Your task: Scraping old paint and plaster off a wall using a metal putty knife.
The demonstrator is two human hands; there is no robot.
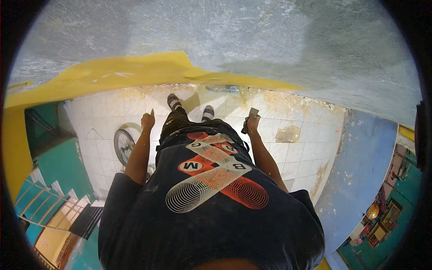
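My right hand point(253, 122) is closed around a scraper point(254, 111). Its flat grey blade points toward the wall, and a dark part shows beside my fingers. My left hand point(147, 120) hangs at my left side with its fingers closed. A thin pointed shape sticks up from it; whether this is a finger or a narrow tool, I cannot tell. Both hands are apart from the wall point(216, 36) in front of me, which is rough and grey with a band of yellow paint point(135, 67) low down.
I stand in striped footwear on white floor tiles point(101, 110). A clear plastic bottle point(227, 89) lies at the wall's foot. Left of my legs is a bicycle wheel point(123, 146). A brown patch point(288, 134) marks the tiles at right, before a blue wall point(366, 148). A metal rack point(42, 200) stands left.
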